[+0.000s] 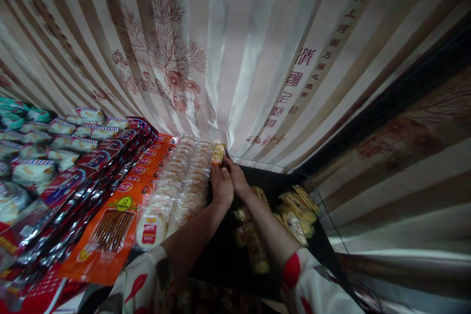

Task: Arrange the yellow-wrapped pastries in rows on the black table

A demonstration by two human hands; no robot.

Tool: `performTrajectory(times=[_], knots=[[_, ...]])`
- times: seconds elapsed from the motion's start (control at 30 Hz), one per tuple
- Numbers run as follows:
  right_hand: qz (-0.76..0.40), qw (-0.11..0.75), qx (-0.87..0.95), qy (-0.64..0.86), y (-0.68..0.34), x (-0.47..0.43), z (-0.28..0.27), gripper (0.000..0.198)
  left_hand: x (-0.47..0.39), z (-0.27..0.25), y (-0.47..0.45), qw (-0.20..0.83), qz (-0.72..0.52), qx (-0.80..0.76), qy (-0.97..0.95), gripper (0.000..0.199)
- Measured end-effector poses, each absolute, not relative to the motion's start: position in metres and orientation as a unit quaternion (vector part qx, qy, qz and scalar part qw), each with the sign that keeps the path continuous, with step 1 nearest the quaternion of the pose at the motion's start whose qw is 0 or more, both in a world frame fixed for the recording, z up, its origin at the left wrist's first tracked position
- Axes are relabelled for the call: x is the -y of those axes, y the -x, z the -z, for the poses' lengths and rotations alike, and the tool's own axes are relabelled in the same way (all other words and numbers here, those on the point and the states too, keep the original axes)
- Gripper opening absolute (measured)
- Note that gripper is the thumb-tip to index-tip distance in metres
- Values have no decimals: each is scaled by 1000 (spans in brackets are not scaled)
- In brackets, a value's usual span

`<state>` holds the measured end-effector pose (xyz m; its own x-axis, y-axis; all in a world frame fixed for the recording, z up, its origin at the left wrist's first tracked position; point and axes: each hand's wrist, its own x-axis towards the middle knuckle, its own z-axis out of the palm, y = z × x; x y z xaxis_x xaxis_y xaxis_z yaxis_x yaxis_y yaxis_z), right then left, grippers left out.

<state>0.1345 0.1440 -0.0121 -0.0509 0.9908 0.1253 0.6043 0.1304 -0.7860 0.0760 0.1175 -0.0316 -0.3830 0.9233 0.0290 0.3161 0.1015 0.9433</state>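
At the far end of the black surface (pixel 217 265), both my hands meet around a small yellow wrapped snack packet (pixel 218 153). My left hand (pixel 222 185) is closed, with its fingertips at the packet's near end. My right hand (pixel 237 175) is closed against the packet's right side, its fingers partly hidden. Immediately left of the packet run two rows of clear-wrapped round rice crackers (pixel 189 176). More yellow snack packets (pixel 294 216) lie loose to the right of my forearms, and others (pixel 256 248) lie under and beside my right forearm.
Orange bags of stick snacks (pixel 114 228) and dark red, shiny packs (pixel 88 176) overlap on the left. White wrapped packets (pixel 34 170) and green ones (pixel 39 115) lie farther left. A pleated printed curtain (pixel 235 59) hangs behind, and another curtain (pixel 401 191) is at the right.
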Motion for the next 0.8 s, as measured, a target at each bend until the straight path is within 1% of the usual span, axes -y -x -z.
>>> performTrajectory(times=[0.13,0.2,0.3,0.4,0.5,0.67,0.73,0.8], knots=[[-126,209,702,669,-166,-123,-12,28,-116,28,-75,318,-470,-679,-465,50],[-81,142,705,690,-186,-111,-25,24,-115,24,-74,307,-456,-686,-477,50],[-64,28,698,712,-211,-94,-40,28,-114,18,-72,289,-445,-689,-493,48],[-77,-37,686,722,-221,-81,-46,39,-115,16,-71,277,-444,-691,-499,45],[-87,-64,688,718,-219,-72,-44,44,-116,17,-72,268,-447,-688,-505,42],[-113,-77,682,719,-212,-76,-42,32,-118,19,-70,268,-442,-687,-511,39],[-136,-62,675,723,-211,-83,-41,29,-117,18,-69,268,-443,-684,-514,38],[-170,-3,666,727,-211,-90,-39,30,-116,17,-67,272,-444,-681,-515,37]])
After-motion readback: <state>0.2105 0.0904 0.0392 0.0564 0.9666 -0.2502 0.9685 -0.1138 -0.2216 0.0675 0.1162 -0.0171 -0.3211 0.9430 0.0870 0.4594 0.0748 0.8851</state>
